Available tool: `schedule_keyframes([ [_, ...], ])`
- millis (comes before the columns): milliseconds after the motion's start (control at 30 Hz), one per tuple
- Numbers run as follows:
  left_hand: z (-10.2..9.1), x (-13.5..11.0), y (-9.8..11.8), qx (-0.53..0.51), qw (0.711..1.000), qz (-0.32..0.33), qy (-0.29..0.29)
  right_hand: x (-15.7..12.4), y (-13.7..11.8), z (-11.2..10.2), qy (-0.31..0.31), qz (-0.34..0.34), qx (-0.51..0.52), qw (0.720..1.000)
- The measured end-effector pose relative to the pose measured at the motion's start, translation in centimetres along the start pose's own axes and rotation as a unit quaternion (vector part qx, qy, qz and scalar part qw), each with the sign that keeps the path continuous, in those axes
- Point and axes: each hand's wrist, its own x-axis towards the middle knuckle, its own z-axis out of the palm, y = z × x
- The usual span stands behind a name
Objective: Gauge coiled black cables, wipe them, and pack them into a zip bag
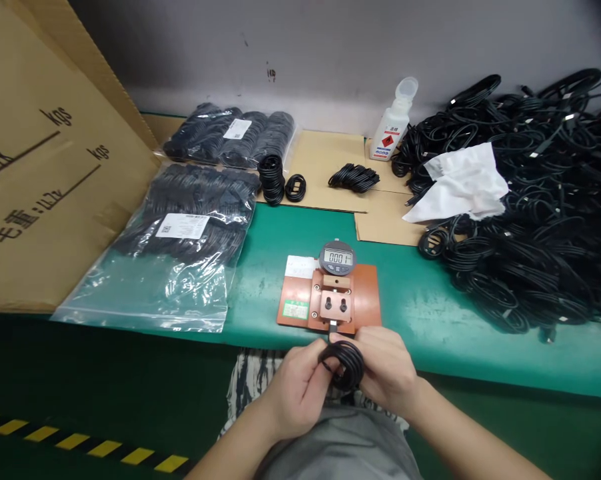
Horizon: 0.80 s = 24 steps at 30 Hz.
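A coiled black cable (349, 365) is held between my two hands at the table's front edge. My left hand (300, 387) grips the coil from the left, fingers closed. On the other side my right hand (384, 363) is closed around the coil and the base of its plug (333, 327). The plug's tip meets the front of a copper-coloured fixture (334, 307); how deep it sits I cannot tell. Mounted at the fixture's back is a round digital gauge (338, 258) reading 0.001.
Bags of coiled cables (183, 227) lie at left beside a large cardboard box (55, 173). Several loose coils (271, 180) rest on cardboard at the back. A white bottle (393, 127), a white cloth (463, 183) and a heap of black cables (535, 200) occupy the right.
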Motion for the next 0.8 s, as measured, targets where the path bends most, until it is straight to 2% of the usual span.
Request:
schedule_keyframes([
  [433,0.2,0.3,0.2,-0.035,0.999,-0.035,0.006,0.8,-0.7,0.2,0.024,0.028,0.035,0.999],
  [800,-0.1,0.6,1.0,-0.079,0.995,-0.058,0.01,1.1,-0.6,0.2,0.019,0.056,0.061,0.996],
])
